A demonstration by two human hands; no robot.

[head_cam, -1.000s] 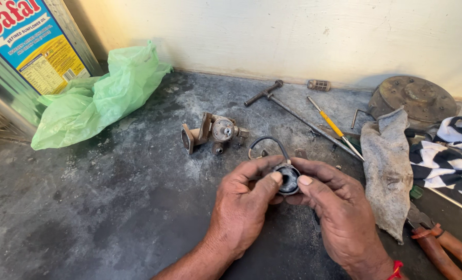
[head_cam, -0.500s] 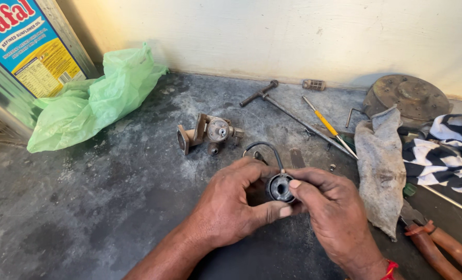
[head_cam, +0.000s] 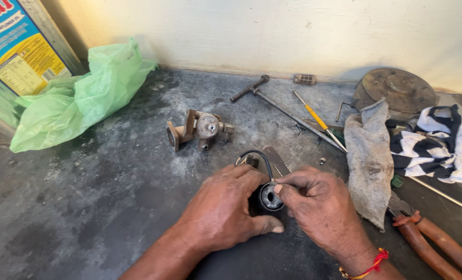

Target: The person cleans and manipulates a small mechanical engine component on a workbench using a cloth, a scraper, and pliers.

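A grimy grey worktop [head_cam: 85,207] ran under a pale wall. Behind the carburettor [head_cam: 200,128] lay a green bag [head_cam: 80,98], contents hidden. In front of it both hands, left [head_cam: 223,212] and right [head_cam: 319,207], had their fingers closed on a small round coil [head_cam: 269,197]; steady support probably suited it, sparing its black wire [head_cam: 259,155].

The left hand [head_cam: 223,210] has closed farther around the round black part [head_cam: 269,197].

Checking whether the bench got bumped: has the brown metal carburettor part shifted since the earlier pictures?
No. The carburettor part keeps its place beside the green bag and hammer.
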